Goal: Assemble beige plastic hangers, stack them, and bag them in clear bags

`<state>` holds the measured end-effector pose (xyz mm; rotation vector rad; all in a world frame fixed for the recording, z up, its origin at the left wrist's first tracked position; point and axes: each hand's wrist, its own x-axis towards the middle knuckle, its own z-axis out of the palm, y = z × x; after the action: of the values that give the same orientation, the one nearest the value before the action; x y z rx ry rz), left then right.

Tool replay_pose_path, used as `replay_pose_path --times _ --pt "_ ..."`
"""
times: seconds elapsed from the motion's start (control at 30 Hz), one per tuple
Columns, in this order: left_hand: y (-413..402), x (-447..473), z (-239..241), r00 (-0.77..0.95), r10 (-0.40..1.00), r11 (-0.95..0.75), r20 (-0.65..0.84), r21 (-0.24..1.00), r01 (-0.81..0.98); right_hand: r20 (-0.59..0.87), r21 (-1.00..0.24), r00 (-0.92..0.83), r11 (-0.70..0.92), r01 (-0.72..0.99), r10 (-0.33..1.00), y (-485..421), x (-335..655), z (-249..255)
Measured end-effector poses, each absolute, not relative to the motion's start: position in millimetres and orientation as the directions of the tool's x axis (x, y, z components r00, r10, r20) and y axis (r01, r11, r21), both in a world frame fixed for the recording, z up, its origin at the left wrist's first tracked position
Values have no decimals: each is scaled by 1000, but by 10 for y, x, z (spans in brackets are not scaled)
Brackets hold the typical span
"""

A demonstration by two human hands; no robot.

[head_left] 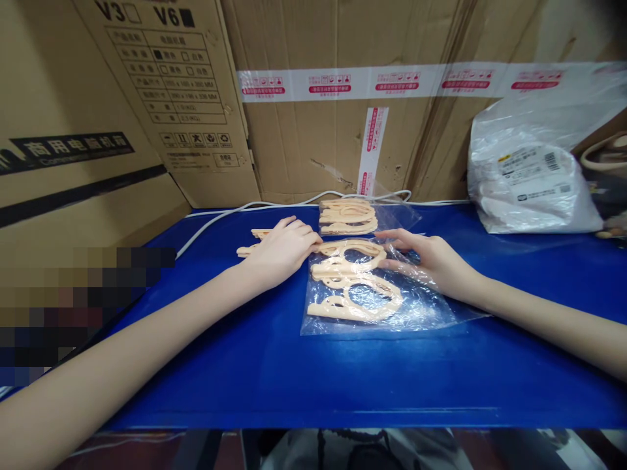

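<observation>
A clear plastic bag [431, 313] lies flat on the blue tabletop, with several pale beige, flat cut-out pieces [377, 313] inside. They have large round openings and curved edges. My left hand [287, 248] rests palm down, its fingers stretched toward the bag's upper left corner and touching the end of a piece. Under and beside that hand lie other loose beige pieces [243, 250], partly covered. My right hand [435, 261] is at the bag's right side, thumb and fingers around the plastic near the right end of the upper piece. Its lower fingers are hidden.
Behind the bag lies a second clear bag of similar beige pieces [347, 217]. A white cable [215, 225] runs along the back edge. Cardboard boxes [313, 143] stand behind and at left. A white labelled plastic package [533, 186] sits at the back right.
</observation>
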<state>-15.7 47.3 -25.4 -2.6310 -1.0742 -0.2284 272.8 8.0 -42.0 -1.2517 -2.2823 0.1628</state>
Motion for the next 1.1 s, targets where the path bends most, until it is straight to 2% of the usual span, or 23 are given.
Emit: replay_pose_path --times 0.13,0.3,0.4,0.57,1.1 --pt "498 -139 -256 727 634 -673 263 -276 686 390 -341 -429 560 755 815 86 2728 -428" --pt "459 -99 -279 798 545 -626 256 -509 591 397 -328 -432 565 758 810 98 2724 -435" --pt "439 -56 -301 808 528 -582 260 -582 568 406 -316 -446 581 750 797 106 2723 -440" --pt "449 -42 -304 787 565 -563 249 -581 588 410 -297 -459 591 750 788 107 2725 -444" --pt "529 -130 -327 801 492 -581 341 -557 594 380 -331 -460 582 743 803 114 2727 -432"
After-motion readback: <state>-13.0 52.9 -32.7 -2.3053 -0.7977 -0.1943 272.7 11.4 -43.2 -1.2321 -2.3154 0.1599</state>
